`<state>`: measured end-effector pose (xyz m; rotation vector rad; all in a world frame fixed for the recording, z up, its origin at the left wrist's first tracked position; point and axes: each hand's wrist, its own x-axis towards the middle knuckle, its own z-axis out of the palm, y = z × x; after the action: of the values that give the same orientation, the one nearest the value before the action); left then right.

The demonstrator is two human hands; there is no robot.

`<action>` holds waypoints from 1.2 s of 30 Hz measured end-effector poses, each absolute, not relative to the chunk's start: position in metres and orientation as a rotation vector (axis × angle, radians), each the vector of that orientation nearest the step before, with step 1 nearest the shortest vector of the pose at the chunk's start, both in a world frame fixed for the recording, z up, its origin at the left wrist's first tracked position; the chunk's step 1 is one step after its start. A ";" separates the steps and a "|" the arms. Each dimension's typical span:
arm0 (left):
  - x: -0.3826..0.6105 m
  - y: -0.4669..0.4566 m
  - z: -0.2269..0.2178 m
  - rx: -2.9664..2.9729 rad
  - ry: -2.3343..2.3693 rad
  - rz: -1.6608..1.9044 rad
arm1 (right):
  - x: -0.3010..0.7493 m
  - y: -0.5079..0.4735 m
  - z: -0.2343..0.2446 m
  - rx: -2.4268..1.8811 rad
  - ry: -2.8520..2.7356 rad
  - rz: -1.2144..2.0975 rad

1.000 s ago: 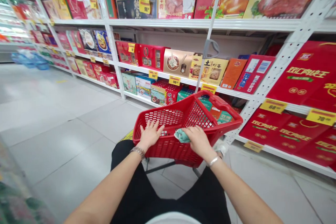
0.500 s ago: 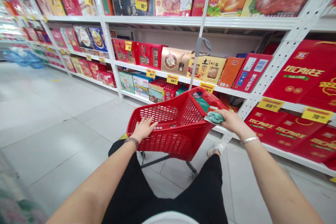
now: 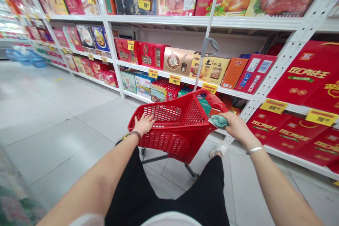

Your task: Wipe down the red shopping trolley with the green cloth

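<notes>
A red plastic shopping cart (image 3: 165, 141) stands in front of me, turned sideways, with no goods visible in its basket. My left hand (image 3: 143, 123) rests over the basket's near rim toward the left end, its fingers spread and pointing inward. At the handle end, my right hand (image 3: 235, 125) is closed on a crumpled teal cloth (image 3: 219, 121). The cloth lies against the cart's upper right corner, just below the red handle (image 3: 215, 101). My right fingertips are partly hidden by the cloth.
White shelving (image 3: 148, 67) with boxed goods runs behind the cart. A grey pole (image 3: 209, 31) rises behind the handle. Red gift boxes (image 3: 304, 70) fill the right shelves. My white shoe (image 3: 219, 149) stands by the cart wheel (image 3: 194, 176) on the tiled floor (image 3: 60, 130).
My left hand has shifted slightly left along the rim. My right hand and the cloth have moved slightly right and down. The cart has barely moved.
</notes>
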<state>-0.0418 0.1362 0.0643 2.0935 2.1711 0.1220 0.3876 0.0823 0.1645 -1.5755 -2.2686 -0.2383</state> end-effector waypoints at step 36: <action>0.091 0.109 0.104 2.344 1.480 0.097 | 0.303 -0.031 0.196 -1.427 -2.535 0.113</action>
<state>0.0912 0.1092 0.1039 2.3438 1.4802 0.0970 0.3034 -0.0309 0.1957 -1.4270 -2.5350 0.1132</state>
